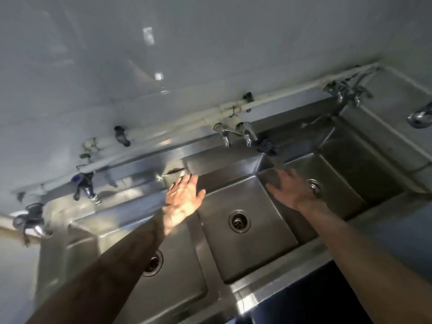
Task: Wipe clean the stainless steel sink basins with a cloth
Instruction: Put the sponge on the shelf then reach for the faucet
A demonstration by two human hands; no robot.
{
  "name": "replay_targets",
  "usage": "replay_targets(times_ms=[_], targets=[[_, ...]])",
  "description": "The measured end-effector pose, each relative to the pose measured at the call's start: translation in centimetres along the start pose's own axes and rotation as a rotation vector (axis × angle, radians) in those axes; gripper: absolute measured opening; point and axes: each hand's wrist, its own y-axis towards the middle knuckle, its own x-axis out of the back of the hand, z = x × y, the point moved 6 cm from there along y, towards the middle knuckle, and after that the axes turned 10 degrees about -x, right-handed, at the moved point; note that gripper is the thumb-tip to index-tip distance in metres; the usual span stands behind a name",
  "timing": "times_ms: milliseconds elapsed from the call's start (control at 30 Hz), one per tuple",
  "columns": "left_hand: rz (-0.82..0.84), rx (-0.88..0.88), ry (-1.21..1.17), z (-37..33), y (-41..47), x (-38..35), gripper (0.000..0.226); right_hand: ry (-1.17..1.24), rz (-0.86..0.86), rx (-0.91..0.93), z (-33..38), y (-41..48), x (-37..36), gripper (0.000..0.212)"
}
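Observation:
A stainless steel sink unit runs across the view with several basins side by side. The middle basin (254,258) has a round drain (239,222). My left hand (184,197) is stretched flat over the divider between the left basin (173,295) and the middle one, fingers straight, holding nothing. My right hand (292,188) reaches with spread fingers over the divider toward the right basin (346,183), beside its drain (314,187); it is blurred and empty. A dark crumpled cloth (266,147) lies on the back ledge near the middle taps.
Paired taps (236,134) stand above the middle basin, more taps (348,94) to the right and valves (85,185) to the left. White pipes (187,127) run along the glossy wall. The sink's front rim (275,291) borders a dark drop below.

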Motion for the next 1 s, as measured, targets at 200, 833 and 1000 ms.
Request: replay_targets(times_ms=[200,833,1000], targets=[[-0.017,0.148,-0.015,6.5,2.1,-1.6,0.062,-0.003,0.048,0.08,1.0,9.1,-1.9,0.057],[-0.131,0.261,-0.001,12.7,12.4,-11.6,0.082,-0.095,-0.034,0.127,-1.5,33.9,-8.2,0.073],[-0.177,0.267,0.016,12.1,12.4,-12.5,0.077,-0.169,-0.154,0.209,-1.5,35.1,-9.6,0.056]])
